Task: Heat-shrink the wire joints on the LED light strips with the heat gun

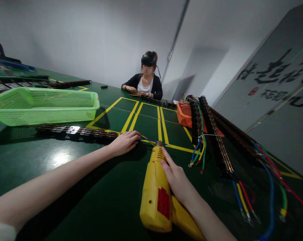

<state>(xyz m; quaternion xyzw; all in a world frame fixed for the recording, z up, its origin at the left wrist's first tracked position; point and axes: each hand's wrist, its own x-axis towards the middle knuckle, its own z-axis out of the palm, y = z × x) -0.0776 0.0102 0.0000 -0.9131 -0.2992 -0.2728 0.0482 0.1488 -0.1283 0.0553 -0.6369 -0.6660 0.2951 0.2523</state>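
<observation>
My left hand point(125, 143) is closed around the right end of a long dark strip point(76, 133) lying on the green table. Thin blue and yellow wires point(151, 140) run out of that end to the right. My right hand point(175, 177) grips a yellow heat gun point(156, 190) by its body. The gun's metal nozzle is at the wires, a little right of my left fingers; whether it touches them cannot be made out.
A green basket point(46, 108) stands at left behind the strip. An orange basket point(184, 115) and strips with coloured cables point(217, 140) lie at right. Across the table point(103, 201), marked with yellow tape, sits a person point(146, 80) handling wires.
</observation>
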